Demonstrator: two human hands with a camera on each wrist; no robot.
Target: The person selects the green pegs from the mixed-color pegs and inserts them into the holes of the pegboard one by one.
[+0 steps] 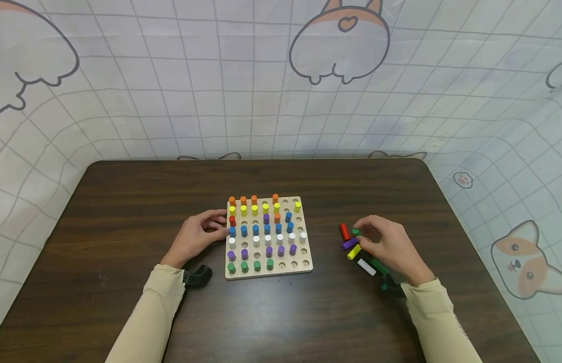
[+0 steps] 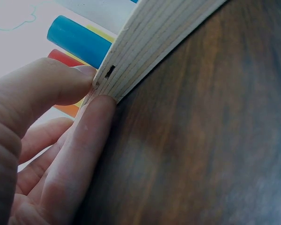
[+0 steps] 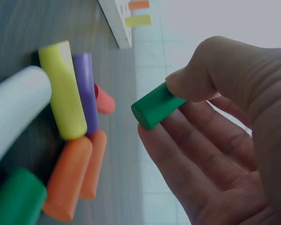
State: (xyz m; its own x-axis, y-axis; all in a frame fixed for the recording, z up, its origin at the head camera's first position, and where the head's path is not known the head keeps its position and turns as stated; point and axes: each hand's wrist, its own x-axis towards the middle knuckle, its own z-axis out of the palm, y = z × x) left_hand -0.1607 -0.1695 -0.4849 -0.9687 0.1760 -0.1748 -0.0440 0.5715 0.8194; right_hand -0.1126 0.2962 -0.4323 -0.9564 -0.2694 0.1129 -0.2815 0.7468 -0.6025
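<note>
A wooden pegboard (image 1: 303, 264) lies mid-table, its holes holding several upright pegs in orange, yellow, blue, white, purple and green rows. My left hand (image 1: 221, 226) rests against the board's left edge. In the left wrist view the thumb and a finger of that hand (image 2: 96, 91) press on the layered board edge (image 2: 150, 42), beside a blue peg (image 2: 77, 40). To the right of the board, my right hand (image 1: 360, 231) pinches a short green peg (image 1: 356, 232) between thumb and fingers just above a pile of loose pegs. The right wrist view shows that green peg (image 3: 157, 105) held in the fingertips.
Loose pegs lie on the dark wooden table (image 1: 126, 201) under my right hand: red (image 1: 344, 231), purple (image 1: 350, 243), yellow (image 1: 353, 252), white (image 1: 366, 266), another green (image 1: 380, 266). Orange ones (image 3: 68, 178) show in the right wrist view. A patterned cloth backdrop stands behind the table.
</note>
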